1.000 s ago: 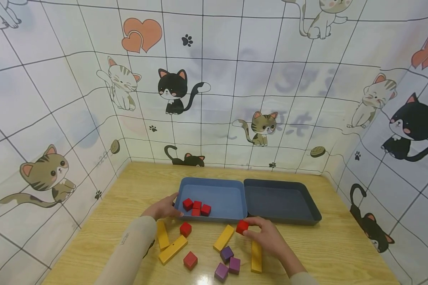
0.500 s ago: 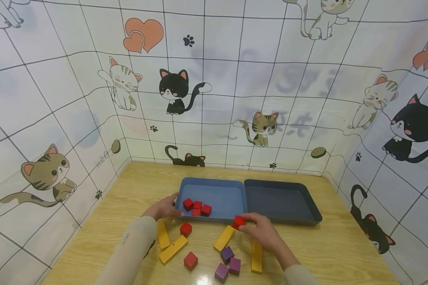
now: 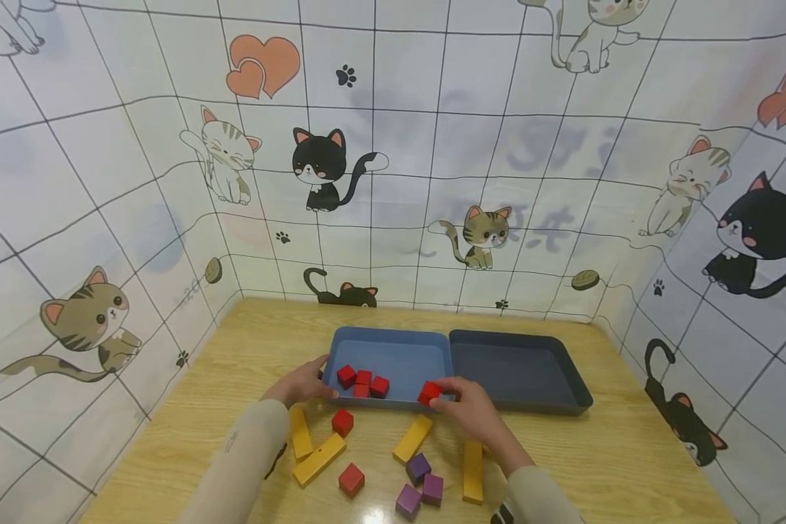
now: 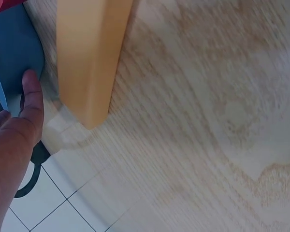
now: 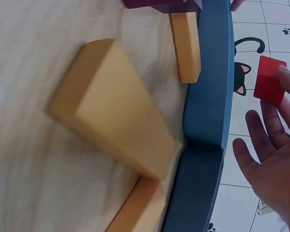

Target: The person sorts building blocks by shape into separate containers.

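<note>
At the front-left corner of the blue tray, my left hand holds the wall, its thumb along the tray in the left wrist view. Thumb and fingertips of my right hand pinch a red cube over the tray's front-right part. That same red cube appears raised in the right wrist view, the other fingers spread apart. Inside the tray, several red cubes sit together at the left. Two more lie on the table: one red cube near the tray, another red cube closer to me.
A dark grey tray adjoins the blue one on the right. Yellow blocks lie left, middle and right in front of the trays. Purple cubes cluster near the front of the wooden table. A cat-print cloth encloses the table.
My right hand has carried the red cube left and up, from the table side of the trays to over the blue tray's front-right edge. My left hand has stayed put.
</note>
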Demonstrator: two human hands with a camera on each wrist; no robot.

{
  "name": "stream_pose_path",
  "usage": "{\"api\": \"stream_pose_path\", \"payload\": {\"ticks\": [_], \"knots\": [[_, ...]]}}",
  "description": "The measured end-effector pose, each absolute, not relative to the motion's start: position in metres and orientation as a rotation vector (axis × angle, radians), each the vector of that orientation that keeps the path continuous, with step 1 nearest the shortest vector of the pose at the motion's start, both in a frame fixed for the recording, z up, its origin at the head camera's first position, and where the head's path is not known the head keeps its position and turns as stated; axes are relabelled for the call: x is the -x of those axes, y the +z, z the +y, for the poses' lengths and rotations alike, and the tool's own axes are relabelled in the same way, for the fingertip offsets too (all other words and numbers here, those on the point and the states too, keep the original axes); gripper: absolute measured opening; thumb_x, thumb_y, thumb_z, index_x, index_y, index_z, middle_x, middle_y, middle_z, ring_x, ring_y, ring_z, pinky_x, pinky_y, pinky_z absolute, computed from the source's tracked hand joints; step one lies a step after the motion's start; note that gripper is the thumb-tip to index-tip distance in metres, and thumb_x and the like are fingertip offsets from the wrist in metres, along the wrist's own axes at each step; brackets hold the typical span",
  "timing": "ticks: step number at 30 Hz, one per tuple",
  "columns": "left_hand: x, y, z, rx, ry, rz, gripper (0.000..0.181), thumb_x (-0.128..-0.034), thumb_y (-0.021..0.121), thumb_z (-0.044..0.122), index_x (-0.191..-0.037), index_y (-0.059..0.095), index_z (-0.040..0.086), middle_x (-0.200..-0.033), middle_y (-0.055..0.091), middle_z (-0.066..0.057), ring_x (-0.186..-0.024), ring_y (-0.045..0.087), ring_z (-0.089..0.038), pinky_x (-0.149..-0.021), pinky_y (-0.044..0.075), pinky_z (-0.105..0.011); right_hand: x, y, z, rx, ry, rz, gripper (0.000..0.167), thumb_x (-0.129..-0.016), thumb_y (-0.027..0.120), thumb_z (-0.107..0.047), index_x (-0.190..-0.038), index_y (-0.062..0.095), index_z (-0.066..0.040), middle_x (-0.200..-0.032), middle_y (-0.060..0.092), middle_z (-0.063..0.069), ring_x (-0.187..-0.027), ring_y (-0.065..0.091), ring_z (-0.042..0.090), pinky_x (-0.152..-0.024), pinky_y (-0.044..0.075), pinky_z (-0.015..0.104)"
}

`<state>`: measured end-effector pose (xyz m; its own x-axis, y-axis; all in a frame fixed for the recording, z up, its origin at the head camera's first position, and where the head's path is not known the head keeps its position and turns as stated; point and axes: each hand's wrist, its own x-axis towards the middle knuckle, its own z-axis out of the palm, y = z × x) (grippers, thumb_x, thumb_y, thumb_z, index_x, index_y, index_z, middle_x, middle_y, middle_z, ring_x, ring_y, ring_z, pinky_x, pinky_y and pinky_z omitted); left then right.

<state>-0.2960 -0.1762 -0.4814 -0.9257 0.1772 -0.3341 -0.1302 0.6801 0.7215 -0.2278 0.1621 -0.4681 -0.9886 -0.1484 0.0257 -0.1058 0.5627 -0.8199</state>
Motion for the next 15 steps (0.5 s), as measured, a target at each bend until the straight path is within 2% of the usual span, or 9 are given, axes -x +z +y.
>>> {"api": "stream_pose_path", "payload": {"ticks": [7,15], "knots": [[0.295,-0.482,-0.177,-0.015,1.152,2.499,0.090,-0.0835,0.080,0.017,-0.157,0.028,0.012,-0.139,0.049,-0.027,-0.125,0.047,-0.043,-0.104,0.037,-0.062,0.242,-0.465,0.152,0.219,-1.430,2.745,0.038,-0.089,0.075,-0.023,-0.126,0.068,-0.013,-0.116,0.067,0.002,-0.098,0.057,0.023,-0.075,0.053,0.033],[0.296,-0.483,-0.180,-0.010,1.163,2.499,0.090,-0.0836,0.080,0.018,-0.156,0.027,0.012,-0.137,0.050,-0.026,-0.123,0.049,-0.041,-0.103,0.040,-0.059,0.253,-0.465,0.144,0.243,-1.460,2.718,0.038,-0.090,0.074,-0.021,-0.126,0.068,-0.012,-0.116,0.067,0.002,-0.100,0.058,0.023,-0.076,0.054,0.034]]}}
